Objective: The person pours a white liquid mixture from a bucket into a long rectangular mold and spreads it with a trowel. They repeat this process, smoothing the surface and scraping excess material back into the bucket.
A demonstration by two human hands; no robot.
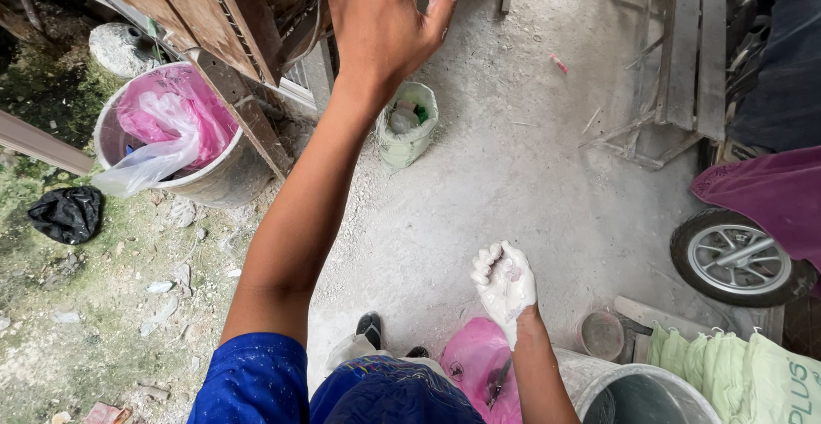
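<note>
Coating the clenched right hand [505, 283] is white paste; left hand [385, 22] reaches up, fingers loose.

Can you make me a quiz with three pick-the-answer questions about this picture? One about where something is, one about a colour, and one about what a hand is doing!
1. Where is the bucket lined with the pink bag?
A. beside the wooden frame, on the left
B. under the wheel
C. on the bench

2. What colour is the stuff covering the right hand?
A. red
B. white
C. black

3. What is the left hand doing?
A. resting on the ground
B. hidden in a pocket
C. raised up, arm stretched out

Answers: 1 A, it stands by the wooden frame at the left. 2 B, the curled hand looks coated white. 3 C, it reaches to the picture's top.
</note>
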